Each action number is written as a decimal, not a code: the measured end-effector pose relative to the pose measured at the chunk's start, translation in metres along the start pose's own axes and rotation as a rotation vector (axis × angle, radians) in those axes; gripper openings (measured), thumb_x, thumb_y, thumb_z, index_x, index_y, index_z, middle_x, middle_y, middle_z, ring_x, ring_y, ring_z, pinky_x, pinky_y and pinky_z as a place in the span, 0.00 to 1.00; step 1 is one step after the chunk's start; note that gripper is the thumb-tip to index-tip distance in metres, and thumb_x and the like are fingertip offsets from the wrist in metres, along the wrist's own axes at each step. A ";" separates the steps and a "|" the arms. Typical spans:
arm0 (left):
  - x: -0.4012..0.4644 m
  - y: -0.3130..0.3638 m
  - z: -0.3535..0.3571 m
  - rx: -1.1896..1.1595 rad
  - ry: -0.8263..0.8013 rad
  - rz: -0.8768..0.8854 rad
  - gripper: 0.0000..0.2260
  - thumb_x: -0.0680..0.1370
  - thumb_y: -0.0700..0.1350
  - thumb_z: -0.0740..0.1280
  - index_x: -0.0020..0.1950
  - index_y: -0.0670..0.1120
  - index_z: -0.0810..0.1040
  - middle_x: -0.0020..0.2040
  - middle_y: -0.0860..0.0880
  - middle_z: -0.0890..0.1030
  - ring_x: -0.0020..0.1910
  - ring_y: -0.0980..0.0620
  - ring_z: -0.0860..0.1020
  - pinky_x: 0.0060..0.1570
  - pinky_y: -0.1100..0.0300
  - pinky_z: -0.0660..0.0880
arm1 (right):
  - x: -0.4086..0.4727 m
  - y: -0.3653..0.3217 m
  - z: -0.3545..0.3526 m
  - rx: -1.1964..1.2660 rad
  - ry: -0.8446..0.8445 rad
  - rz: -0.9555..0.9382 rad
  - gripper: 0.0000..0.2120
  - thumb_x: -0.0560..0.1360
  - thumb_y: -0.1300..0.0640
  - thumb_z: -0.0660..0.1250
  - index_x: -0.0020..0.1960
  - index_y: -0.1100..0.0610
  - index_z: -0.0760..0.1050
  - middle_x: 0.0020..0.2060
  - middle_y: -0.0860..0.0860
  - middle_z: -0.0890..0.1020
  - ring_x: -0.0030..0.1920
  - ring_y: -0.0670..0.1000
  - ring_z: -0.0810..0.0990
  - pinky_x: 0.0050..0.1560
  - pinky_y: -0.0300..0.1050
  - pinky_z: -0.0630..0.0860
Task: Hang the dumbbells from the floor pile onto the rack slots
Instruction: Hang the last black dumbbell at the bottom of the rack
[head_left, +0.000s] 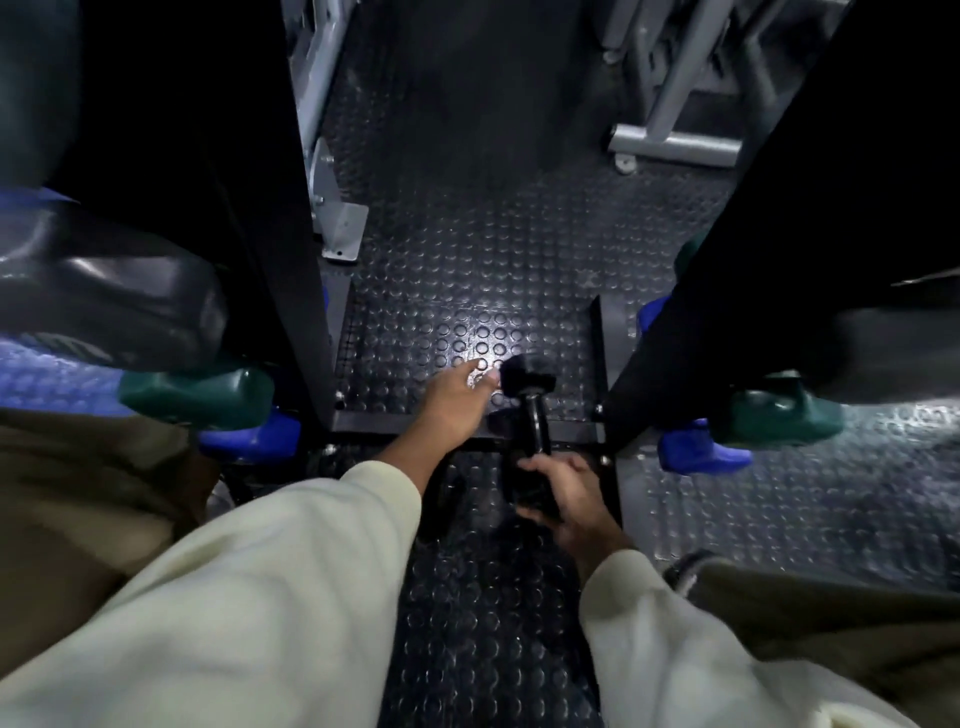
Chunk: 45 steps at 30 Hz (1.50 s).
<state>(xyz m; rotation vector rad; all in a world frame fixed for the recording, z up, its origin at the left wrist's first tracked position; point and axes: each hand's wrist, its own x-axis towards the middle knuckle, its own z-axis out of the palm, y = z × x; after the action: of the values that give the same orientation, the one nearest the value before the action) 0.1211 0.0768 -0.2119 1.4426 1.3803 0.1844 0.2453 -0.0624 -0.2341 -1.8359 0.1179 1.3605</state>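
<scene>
A black dumbbell (535, 410) lies lengthwise across the rack's low black crossbar (395, 422), its far head on the studded floor between the uprights. My right hand (566, 499) is closed around its near head. My left hand (457, 400) reaches forward with fingers spread, its fingertips touching the far head. Another dark dumbbell (441, 499) lies on the floor just under my left forearm, mostly hidden. Green (202, 397) and blue (249, 434) dumbbells hang on the left side of the rack; green (784, 415) and blue (701, 452) ones hang on the right.
Two black rack uprights (291, 260) (727, 291) slant up on either side. A large black dumbbell (104, 301) hangs at upper left. Grey machine frames (675, 140) stand behind on the studded rubber floor (467, 234). My knees in olive trousers flank the view.
</scene>
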 end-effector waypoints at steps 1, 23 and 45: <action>-0.005 -0.003 0.001 -0.011 -0.006 -0.002 0.28 0.83 0.62 0.62 0.80 0.52 0.67 0.78 0.45 0.71 0.76 0.43 0.70 0.75 0.48 0.65 | -0.009 0.004 -0.005 -0.040 -0.024 -0.004 0.19 0.71 0.64 0.77 0.59 0.58 0.77 0.48 0.59 0.85 0.48 0.58 0.85 0.51 0.65 0.83; -0.105 -0.006 0.076 -0.209 -0.049 -0.288 0.24 0.66 0.53 0.78 0.60 0.51 0.81 0.52 0.50 0.85 0.48 0.48 0.84 0.33 0.48 0.84 | -0.025 0.040 -0.148 -0.407 0.110 -0.196 0.31 0.43 0.54 0.79 0.47 0.54 0.84 0.38 0.52 0.88 0.42 0.56 0.88 0.47 0.61 0.86; -0.075 0.056 0.230 -0.598 -0.369 -0.333 0.21 0.77 0.26 0.68 0.68 0.37 0.74 0.53 0.44 0.82 0.51 0.49 0.81 0.56 0.52 0.82 | 0.065 -0.141 -0.239 -0.577 0.153 -0.529 0.22 0.71 0.61 0.65 0.62 0.49 0.83 0.50 0.52 0.86 0.52 0.59 0.86 0.53 0.56 0.84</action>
<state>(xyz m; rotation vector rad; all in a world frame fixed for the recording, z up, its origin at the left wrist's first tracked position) 0.2976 -0.0974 -0.2243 0.6971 1.1106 0.0957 0.5250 -0.1025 -0.1931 -2.2215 -0.7023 0.9257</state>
